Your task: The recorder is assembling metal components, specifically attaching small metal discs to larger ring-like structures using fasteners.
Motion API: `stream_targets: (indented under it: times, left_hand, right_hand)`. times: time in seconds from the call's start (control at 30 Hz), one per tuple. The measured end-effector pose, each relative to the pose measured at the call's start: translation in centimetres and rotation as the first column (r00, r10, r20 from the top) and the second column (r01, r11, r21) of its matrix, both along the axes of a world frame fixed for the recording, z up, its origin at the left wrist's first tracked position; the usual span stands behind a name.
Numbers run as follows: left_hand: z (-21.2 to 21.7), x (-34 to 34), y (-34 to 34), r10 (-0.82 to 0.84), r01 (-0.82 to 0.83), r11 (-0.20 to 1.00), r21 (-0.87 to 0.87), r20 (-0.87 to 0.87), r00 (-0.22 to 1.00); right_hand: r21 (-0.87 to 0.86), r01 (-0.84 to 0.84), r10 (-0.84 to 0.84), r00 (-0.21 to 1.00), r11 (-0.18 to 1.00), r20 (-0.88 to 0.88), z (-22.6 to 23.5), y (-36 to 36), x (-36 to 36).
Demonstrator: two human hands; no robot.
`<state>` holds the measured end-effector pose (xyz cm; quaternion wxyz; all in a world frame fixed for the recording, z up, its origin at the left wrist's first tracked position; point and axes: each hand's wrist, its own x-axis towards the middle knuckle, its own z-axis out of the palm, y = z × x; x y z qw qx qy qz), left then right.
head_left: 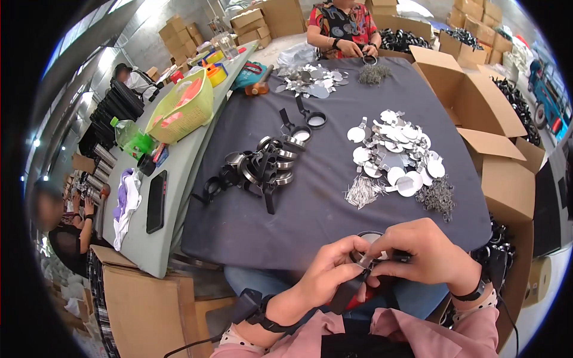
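Observation:
At the near edge of the table, a black-handled ring [348, 290] with a round disc in it is between my hands. My left hand [332, 267] is closed around it near the handle. My right hand [422, 250] pinches at the joint where the handle meets the ring; any small part between its fingertips is hidden. Ahead of my right hand lie a pile of shiny metal discs with tabs [397, 146], a heap of thin metal pins [362, 192] and a heap of small wire springs [437, 197]. Several more black-handled rings [268, 164] are piled left of centre.
Across the dark-covered table [322, 221], a person [343, 33] handles a ring beside more discs [311, 80] and springs [374, 74]. Open cardboard boxes [465, 98] line the right side. On the left, a side table [134, 238] bears a phone [156, 201], a green basket [182, 107] and a bottle [132, 138].

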<state>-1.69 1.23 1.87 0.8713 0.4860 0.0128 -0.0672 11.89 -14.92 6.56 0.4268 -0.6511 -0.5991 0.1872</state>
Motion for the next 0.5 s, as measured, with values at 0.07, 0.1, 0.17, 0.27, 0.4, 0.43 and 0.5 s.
stream_targets:
  times: [0.07,0.1,0.17,0.27,0.4,0.43,0.5]
  left_hand:
    - [-0.6,-0.1,0.2,-0.008,0.008,1.000,0.026,0.018,1.000]
    - [-0.8,0.0,0.3,-0.017,0.015,0.999,0.053,0.038,0.999]
    - [-0.1,0.1,0.2,-0.017,0.015,0.998,0.063,0.035,0.999]
    - [-0.1,0.5,0.3,-0.019,0.016,0.998,0.069,0.040,0.999]
    - [-0.1,0.6,0.1,0.019,-0.020,0.997,0.068,0.027,0.999]
    - [0.0,0.7,0.0,0.020,-0.021,0.997,0.068,0.025,0.999]
    - [0.1,1.0,0.0,0.031,-0.032,0.996,0.085,0.006,0.999]
  right_hand:
    - [-0.012,0.000,0.000,1.000,1.000,0.000,0.3,0.1,0.0]
    - [-0.025,-0.001,0.001,1.000,1.000,0.002,0.4,0.1,0.1]
    - [-0.025,0.003,-0.003,1.000,1.000,0.004,0.3,0.0,0.2]
    - [-0.029,-0.007,0.008,1.000,1.000,0.005,0.4,0.2,0.5]
    - [-0.011,-0.006,0.006,1.000,1.000,-0.017,0.1,0.4,0.4]
    - [-0.012,-0.007,0.007,1.000,1.000,-0.019,0.1,0.4,0.4]
    - [0.011,0.000,0.000,1.000,1.000,-0.011,0.0,0.5,0.4]
